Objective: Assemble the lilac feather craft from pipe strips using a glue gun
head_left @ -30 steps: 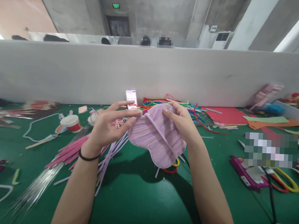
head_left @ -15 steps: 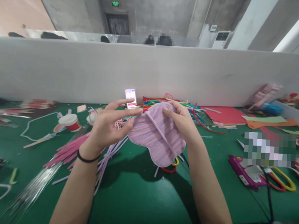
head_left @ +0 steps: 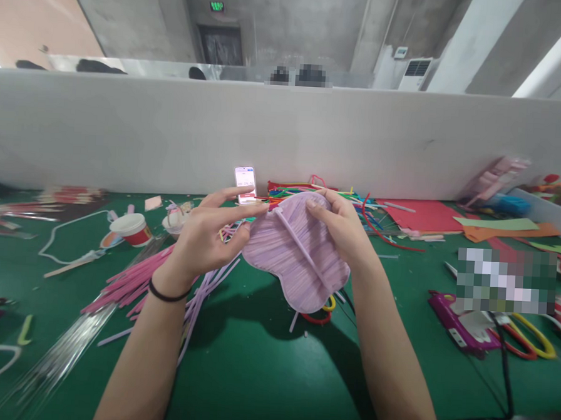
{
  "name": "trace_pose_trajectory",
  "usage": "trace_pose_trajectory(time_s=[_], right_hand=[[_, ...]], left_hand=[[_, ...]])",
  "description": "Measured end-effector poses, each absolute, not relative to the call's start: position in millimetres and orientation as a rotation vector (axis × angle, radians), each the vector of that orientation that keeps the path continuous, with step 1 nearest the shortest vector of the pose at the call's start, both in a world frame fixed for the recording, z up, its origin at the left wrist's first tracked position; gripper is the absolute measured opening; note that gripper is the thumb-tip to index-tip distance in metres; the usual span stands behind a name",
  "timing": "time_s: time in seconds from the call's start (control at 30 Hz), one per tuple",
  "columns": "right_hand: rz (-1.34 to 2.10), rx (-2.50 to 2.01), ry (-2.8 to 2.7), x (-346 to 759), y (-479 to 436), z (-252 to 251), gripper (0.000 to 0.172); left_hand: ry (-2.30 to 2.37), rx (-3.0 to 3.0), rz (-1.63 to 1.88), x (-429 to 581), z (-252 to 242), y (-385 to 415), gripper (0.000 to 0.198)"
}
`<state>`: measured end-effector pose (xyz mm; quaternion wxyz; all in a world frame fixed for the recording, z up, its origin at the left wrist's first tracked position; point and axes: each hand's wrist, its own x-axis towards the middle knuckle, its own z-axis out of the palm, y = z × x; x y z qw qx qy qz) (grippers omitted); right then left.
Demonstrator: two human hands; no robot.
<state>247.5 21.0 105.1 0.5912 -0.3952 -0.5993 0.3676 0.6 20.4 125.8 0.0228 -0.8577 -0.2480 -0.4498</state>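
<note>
A flat purple-pink striped piece (head_left: 287, 254) with a lobed outline is held up over the green table. One lilac stick (head_left: 302, 245) lies slantwise across its face. My right hand (head_left: 340, 222) grips the upper right edge, thumb on the front and fingers behind. At the upper left edge, my left hand (head_left: 216, 228) has its index fingertip touching the piece near the stick's top end, with thumb and fingers apart. Beneath the piece, yellow and red scissor handles (head_left: 319, 315) show partly.
Pink stems (head_left: 131, 280) and lilac stems (head_left: 205, 294) lie at left, near a lidded cup (head_left: 133, 229). A lit phone (head_left: 245, 184) leans on the partition (head_left: 284, 135). At right are red paper (head_left: 424, 216), a purple glue gun (head_left: 460, 326) and more scissors (head_left: 532, 339).
My left hand and the striped piece have shifted very slightly to the right. My right hand keeps the same grip.
</note>
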Motion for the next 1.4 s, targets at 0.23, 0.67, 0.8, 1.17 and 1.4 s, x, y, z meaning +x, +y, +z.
trace_pose_trajectory(time_s=[0.23, 0.67, 0.8, 1.17, 1.4], right_hand=[[0.845, -0.942, -1.393, 247, 22, 106, 0.017], [0.829, -0.979, -1.381, 248, 21, 107, 0.019], [0.849, -0.971, -1.366, 248, 21, 106, 0.019], [0.895, -0.960, -1.316, 247, 20, 108, 0.022], [0.912, -0.771, -1.059, 243, 26, 110, 0.028]], left_hand=[[-0.805, -2.672, -1.400, 1, 125, 21, 0.038], [-0.864, -2.771, -1.408, -2, 123, 23, 0.053], [-0.807, -2.863, -1.456, -5, 121, 27, 0.065], [-0.794, -2.898, -1.491, -3, 122, 27, 0.059], [-0.906, -2.776, -2.105, -3, 120, 32, 0.043]])
